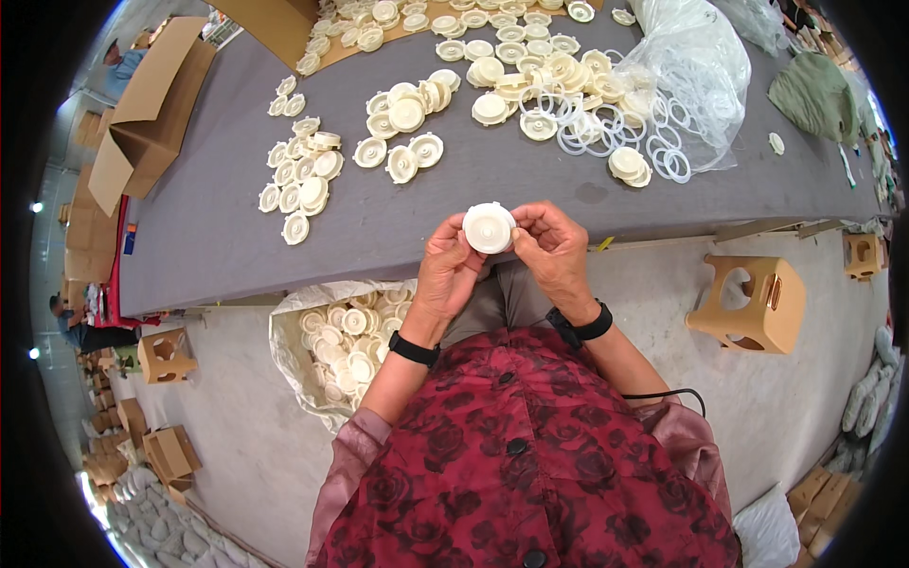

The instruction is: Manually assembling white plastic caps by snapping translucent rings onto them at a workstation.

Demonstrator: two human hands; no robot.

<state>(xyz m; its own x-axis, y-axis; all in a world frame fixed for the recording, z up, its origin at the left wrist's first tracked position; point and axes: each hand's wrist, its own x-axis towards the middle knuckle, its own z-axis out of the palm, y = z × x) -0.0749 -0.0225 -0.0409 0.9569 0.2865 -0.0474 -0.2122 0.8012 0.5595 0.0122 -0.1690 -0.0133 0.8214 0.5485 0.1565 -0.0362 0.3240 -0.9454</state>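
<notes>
a: what is taking up the most room?
b: the grey table (232, 222) is spreading across the top, and under its near edge, left of the knees, a white sack (285, 352) is standing on the floor.
a: and the hands?
b: the left hand (449, 268) is curling half closed, its thumb and fingers holding one side of the cap. the right hand (549, 248) is pinching the opposite side between thumb and fingertips.
a: so where is that cap sitting?
b: the round cream cap (490, 228) is resting between both hands, by the table's near edge, its disc face showing upward.
a: how is it likely to be handling?
b: it is looking like moulded plastic, so i am judging it light, stiff and hardly fragile. the smooth face may be slipping under a thumb, so i'd be taking it by opposite sides of the rim.
a: and the clear rings (675, 167)?
b: they are lying on the table, to the right, looking thinner and probably bendier.
</notes>
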